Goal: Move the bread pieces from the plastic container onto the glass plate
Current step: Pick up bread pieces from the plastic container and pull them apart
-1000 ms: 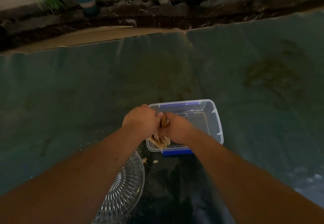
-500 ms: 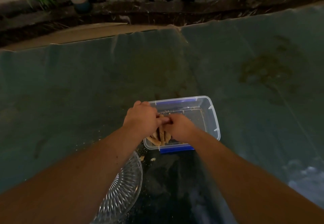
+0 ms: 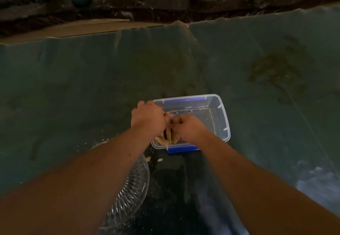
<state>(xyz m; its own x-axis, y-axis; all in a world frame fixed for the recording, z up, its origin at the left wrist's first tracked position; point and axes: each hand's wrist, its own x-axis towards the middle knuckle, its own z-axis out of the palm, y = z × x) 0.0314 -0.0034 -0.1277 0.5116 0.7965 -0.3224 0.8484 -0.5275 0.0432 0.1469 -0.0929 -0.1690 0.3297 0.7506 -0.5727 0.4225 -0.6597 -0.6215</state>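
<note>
1. Both your hands are down in the plastic container [image 3: 219, 117]. Your left hand [image 3: 148, 117] and right hand [image 3: 189, 129] are curled together over the bread pieces [image 3: 168, 137] at the near-left end of it.
2. Your fingers look closed around a bunch of pieces, but whether each hand has a firm hold is hidden by your knuckles.
3. The bread is not out yet: pale strips lie under your hands, while the far right part of the box looks bare apart from crumbs.
4. The glass plate [image 3: 136, 185] sits just beside the box, toward you on the left; the part showing holds no bread.
5. So the transfer looks barely begun. Lifting and carrying the pieces across are left.
</note>
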